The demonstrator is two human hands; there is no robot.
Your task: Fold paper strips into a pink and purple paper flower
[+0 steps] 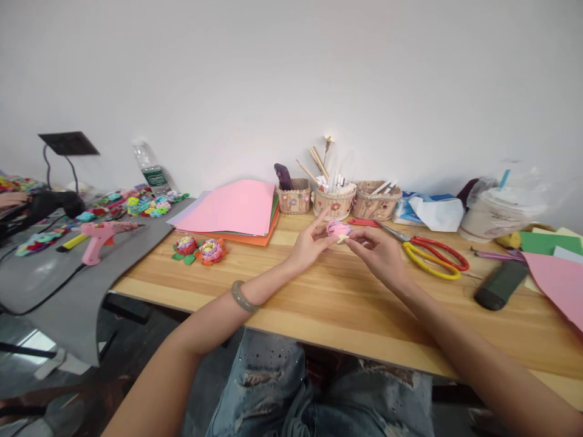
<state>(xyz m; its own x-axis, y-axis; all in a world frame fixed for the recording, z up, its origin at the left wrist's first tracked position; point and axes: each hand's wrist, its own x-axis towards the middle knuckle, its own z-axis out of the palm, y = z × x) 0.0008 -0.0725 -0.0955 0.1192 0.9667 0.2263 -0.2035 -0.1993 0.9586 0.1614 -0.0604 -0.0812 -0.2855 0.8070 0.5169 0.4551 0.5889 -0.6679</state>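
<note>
Between my two hands, just above the wooden table [291, 291], is a small paper flower [339, 229] in pink and lilac with a pale yellow part underneath. My left hand [310, 244] grips its left side, thumb below and index finger stretched upward. The fingertips of my right hand [377, 252] pinch the flower's lower right edge. Two finished-looking paper flowers, one smaller [186, 245] and one with orange leaves [212, 250], lie to the left on the table. Red-and-yellow-handled scissors [432, 255] rest to the right of my right hand.
Colored paper sheets [228, 206] are stacked at the back left. Woven baskets [334, 203] with sticks and pens line the wall. A pink glue gun [98, 238] and a bottle [153, 173] stand left. A lidded cup [496, 212] and a dark green object [501, 284] are right.
</note>
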